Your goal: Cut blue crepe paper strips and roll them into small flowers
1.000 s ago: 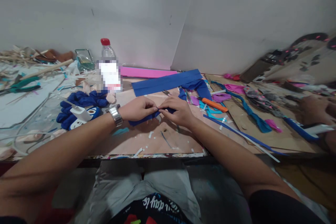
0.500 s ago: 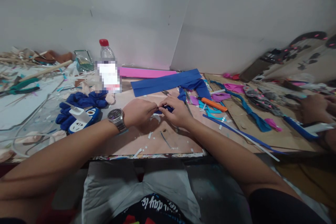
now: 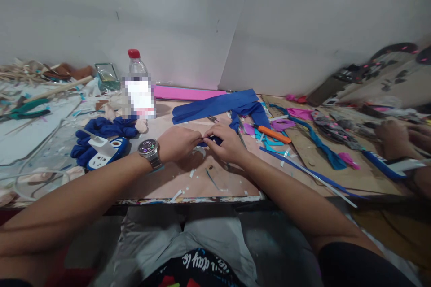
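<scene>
My left hand (image 3: 181, 144) and my right hand (image 3: 225, 142) meet fingertip to fingertip over the middle of the table. Between them they pinch a small piece of dark blue fabric (image 3: 218, 139), most of it hidden by the fingers. A watch sits on my left wrist. Beyond the hands lie long blue fabric strips (image 3: 215, 105), one of them bent down on the right. A bunch of gathered blue fabric (image 3: 101, 130) rests to the left, behind a white and blue power strip (image 3: 107, 154).
An orange-handled cutter (image 3: 274, 134) lies among cyan and pink scraps on the right. A red-capped bottle (image 3: 134, 60) stands at the back left. Green-handled pliers (image 3: 32, 110) are at far left. Another person's hands (image 3: 399, 136) work at the far right.
My hands stay almost where they were, still pinching the blue fabric. The left end of the long blue strip has shifted and folded slightly. The watch face has lit up.
</scene>
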A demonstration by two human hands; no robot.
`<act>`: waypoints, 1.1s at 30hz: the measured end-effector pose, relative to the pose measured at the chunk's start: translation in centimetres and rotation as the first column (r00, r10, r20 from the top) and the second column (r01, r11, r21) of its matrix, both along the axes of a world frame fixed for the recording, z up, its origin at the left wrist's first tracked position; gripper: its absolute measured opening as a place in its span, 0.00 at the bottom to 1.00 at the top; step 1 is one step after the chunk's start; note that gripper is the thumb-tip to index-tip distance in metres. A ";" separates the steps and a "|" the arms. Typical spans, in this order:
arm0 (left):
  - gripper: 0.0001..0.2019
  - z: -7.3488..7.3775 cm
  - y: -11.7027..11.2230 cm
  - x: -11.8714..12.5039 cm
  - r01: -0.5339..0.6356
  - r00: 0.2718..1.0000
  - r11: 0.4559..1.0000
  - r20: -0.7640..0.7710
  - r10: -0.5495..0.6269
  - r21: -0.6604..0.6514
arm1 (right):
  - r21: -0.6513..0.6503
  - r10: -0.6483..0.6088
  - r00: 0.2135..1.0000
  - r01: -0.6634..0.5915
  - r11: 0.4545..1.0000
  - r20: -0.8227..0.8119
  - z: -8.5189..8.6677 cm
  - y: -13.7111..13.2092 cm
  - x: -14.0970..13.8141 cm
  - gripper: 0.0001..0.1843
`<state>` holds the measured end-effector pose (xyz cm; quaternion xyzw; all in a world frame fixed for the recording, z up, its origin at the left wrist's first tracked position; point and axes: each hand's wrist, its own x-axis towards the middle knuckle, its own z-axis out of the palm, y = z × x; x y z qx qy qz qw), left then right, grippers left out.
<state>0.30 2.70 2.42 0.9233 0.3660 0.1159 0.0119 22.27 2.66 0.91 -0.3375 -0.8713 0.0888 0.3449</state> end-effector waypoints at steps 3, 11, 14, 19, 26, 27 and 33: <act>0.19 0.0 -0.1 0.0 0.010 0.999 1.000 0.034 -0.010 0.005 | 0.005 0.006 1.000 -0.006 1.000 0.006 0.0 0.0 0.0 0.04; 0.16 -0.2 0.2 -0.3 0.014 0.998 1.000 0.059 -0.015 0.026 | -0.007 -0.005 1.000 0.005 1.000 0.019 -0.2 0.2 0.0 0.03; 0.16 -0.2 0.2 -0.3 0.021 0.998 1.000 0.064 -0.022 0.020 | 0.010 0.003 0.999 -0.004 1.000 0.032 -0.1 0.1 0.0 0.03; 0.16 0.1 0.0 -0.2 0.019 0.994 1.000 0.105 -0.018 -0.007 | -0.011 -0.012 1.000 0.012 1.000 0.014 0.0 0.0 -0.1 0.04; 0.15 0.5 0.0 -0.4 -0.063 0.986 0.996 0.150 0.073 -0.070 | -0.022 -0.035 0.999 0.034 0.999 -0.011 0.4 -0.2 -0.1 0.04; 0.15 0.6 -0.1 -0.3 -0.056 0.986 0.995 0.155 0.068 -0.077 | -0.017 -0.033 0.999 0.033 0.999 -0.011 0.4 -0.2 -0.1 0.04; 0.16 0.7 0.0 -0.2 -0.003 0.981 0.992 0.192 0.027 -0.127 | -0.031 -0.032 0.999 0.031 0.999 -0.023 0.4 -0.2 -0.1 0.04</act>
